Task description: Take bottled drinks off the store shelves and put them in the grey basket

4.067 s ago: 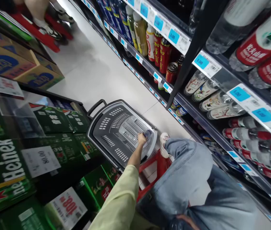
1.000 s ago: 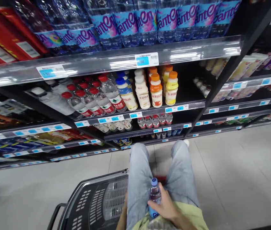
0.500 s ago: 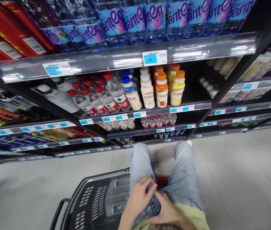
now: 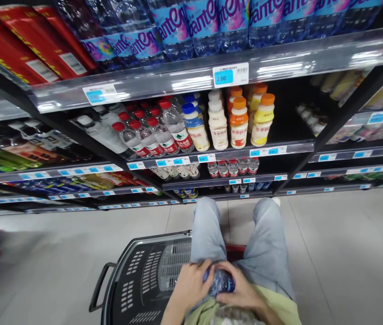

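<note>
Over our lap, here we are with both hands on one clear bluish bottle (image 4: 223,284), held low in front of our pale jeans (image 4: 266,243). Our left hand (image 4: 190,283) has its fingers bent over the cap end, pinching it, and look, our right hand (image 4: 242,289) wraps the body, thumb on the near side and fingers curled over the far side. The bottle lies tilted, its top towards our left, its lower part partly hidden by our grip. Just beside our left leg sits the dark slotted basket (image 4: 136,282), its black handle (image 4: 100,286) sticking out to the left over the grey floor (image 4: 56,262). Straight ahead, what a line-up on the shelves (image 4: 300,147): red-capped water bottles (image 4: 182,131), then a blue-capped one (image 4: 196,128), white ones (image 4: 217,126) and orange-capped drinks (image 4: 261,122). Above them we have big blue-labelled bottles (image 4: 174,29) over a 2.00 price tag (image 4: 230,75), with red packs (image 4: 47,43) leaning at the left. Between our knees shows something red (image 4: 235,253), mostly covered.
</note>
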Demonstrator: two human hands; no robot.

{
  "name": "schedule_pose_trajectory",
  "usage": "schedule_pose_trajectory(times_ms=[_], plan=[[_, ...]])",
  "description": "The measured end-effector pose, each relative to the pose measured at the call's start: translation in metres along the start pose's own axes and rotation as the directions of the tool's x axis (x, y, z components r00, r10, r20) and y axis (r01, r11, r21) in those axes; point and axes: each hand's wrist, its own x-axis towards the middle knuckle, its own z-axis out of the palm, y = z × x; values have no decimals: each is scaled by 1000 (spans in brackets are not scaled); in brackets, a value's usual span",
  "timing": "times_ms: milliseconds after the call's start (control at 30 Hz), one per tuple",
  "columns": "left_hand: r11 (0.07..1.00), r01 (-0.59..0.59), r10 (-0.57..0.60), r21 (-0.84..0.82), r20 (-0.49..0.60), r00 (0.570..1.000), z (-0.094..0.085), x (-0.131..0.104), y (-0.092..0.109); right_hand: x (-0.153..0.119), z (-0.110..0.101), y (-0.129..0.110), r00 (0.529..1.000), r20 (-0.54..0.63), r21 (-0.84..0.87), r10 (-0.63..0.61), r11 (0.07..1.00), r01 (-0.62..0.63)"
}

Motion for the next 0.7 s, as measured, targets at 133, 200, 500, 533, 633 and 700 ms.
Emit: schedule_pose_trajectory(times_ms=[133, 200, 500, 533, 633, 700], plan=[[993, -29, -10, -113, -326, 945, -7, -32, -22, 7, 0, 3, 998, -54, 239, 30, 971, -17], [984, 43, -117, -172, -447, 887, -16, -46, -33, 14, 1, 14, 984, -135, 270, 119, 960, -79], [740, 672, -565, -40, -579, 588, -5, -60, -96, 17, -2, 38, 951, -260, 187, 164, 975, -117], [727, 687, -578, 1, -540, 612, 6, -61, -103, 16, -3, 37, 951, -257, 186, 169, 975, -123], [712, 699, -626, 60, -395, 672, 44, -67, -117, 13, -6, 37, 951, -250, 174, 181, 975, -140], [686, 726, -685, 49, -295, 667, 70, -73, -122, 12, -7, 39, 951, -250, 165, 184, 975, -146]])
